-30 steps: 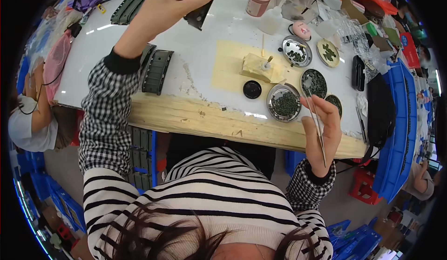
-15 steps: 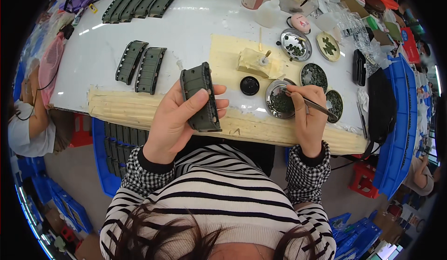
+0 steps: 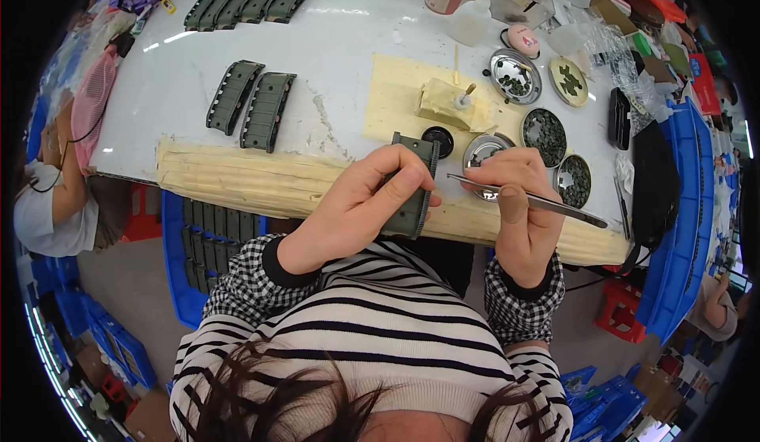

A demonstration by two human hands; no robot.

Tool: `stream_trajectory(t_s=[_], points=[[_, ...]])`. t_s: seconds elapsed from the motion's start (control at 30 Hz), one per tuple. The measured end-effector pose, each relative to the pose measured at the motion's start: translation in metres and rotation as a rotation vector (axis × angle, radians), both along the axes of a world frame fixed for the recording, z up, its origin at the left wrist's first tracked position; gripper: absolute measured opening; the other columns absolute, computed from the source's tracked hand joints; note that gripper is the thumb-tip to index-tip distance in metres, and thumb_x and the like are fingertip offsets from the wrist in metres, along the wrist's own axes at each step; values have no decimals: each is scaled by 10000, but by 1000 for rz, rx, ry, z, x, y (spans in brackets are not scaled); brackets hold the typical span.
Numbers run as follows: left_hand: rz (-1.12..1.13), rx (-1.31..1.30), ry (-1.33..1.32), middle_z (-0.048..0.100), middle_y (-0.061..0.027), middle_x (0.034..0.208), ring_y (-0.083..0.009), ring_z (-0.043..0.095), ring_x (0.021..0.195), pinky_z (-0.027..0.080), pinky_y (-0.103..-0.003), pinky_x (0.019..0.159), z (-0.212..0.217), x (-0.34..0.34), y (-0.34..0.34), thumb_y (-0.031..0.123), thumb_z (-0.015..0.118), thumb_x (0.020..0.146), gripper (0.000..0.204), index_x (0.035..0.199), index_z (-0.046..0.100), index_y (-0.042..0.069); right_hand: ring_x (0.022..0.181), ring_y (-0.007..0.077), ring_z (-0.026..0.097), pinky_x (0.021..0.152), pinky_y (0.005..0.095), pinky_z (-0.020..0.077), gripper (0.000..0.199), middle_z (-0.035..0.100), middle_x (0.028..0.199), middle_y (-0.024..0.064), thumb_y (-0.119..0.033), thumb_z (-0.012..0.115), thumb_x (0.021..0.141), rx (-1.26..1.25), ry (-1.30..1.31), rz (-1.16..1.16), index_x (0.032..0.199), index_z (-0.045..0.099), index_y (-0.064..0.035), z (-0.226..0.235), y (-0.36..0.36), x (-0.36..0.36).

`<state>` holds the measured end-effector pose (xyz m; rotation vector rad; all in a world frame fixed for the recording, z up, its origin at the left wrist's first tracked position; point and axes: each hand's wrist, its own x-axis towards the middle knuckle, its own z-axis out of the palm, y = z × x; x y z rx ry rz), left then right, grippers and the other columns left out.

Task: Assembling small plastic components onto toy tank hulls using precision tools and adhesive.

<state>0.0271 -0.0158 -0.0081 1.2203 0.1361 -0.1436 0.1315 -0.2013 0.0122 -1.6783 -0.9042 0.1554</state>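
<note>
Mid-frame, the left hand (image 3: 352,208), fingers curled, grips a ridge-edged green panel (image 3: 409,211); the right hand (image 3: 526,212) pinches slim metal tweezers (image 3: 571,210).

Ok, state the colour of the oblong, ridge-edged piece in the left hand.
The oblong piece is dark green, best in head view.

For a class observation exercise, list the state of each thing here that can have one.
Left hand: closed on green panel
Right hand: closed on tweezers
Green panel: held one-handed
Tweezers: held, tip apart from green panel
Two loose panels: lying side by side
Rear steel dish: uncovered, holding green pieces
Cream dish: uncovered, holding flat pieces
Blue bin: open, holding stacked panels
</note>
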Motion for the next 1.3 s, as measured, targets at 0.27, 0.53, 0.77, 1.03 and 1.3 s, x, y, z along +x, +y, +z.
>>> stream_trajectory(t_s=[0.27, 0.53, 0.77, 1.03, 1.3], points=[[25, -109, -50, 571, -43, 939, -125, 631, 918, 513, -237, 743, 0, -1, -2, 259, 426, 1033, 252, 958, 502, 31, 858, 215, 552, 743, 301, 482, 171, 662, 868, 80, -111, 598, 899, -27, -174, 189, 990, 692, -1, 4, 15, 2], [57, -403, 79, 481, 13, 849, -66, 442, 813, 393, -212, 772, 5, -4, -3, 243, 366, 1047, 274, 909, 511, 57, 826, 250, 668, 700, 314, 546, 355, 656, 1008, 157, -225, 702, 774, -61, -497, 252, 1052, 681, -6, 12, 11, -13], [73, -398, 41, 477, 15, 850, -66, 434, 820, 386, -220, 772, 1, -5, -4, 234, 372, 1045, 262, 921, 515, 53, 856, 249, 664, 722, 320, 538, 350, 652, 1069, 148, -181, 706, 770, -135, -596, 249, 1073, 671, -10, 15, 12, -18], [80, -401, 33, 484, 11, 870, -71, 443, 837, 385, -218, 784, 1, -5, -5, 228, 375, 1045, 249, 939, 516, 51, 827, 260, 677, 676, 315, 571, 367, 644, 987, 148, -250, 711, 776, -116, -745, 243, 1020, 669, 21, 16, 17, -14], [34, -312, 12, 489, 7, 883, -71, 448, 853, 383, -216, 800, -2, -8, -2, 233, 385, 1042, 246, 940, 513, 50, 815, 254, 675, 685, 322, 572, 376, 648, 972, 147, -242, 717, 755, -117, -691, 272, 1020, 670, 21, 16, 17, -14]])
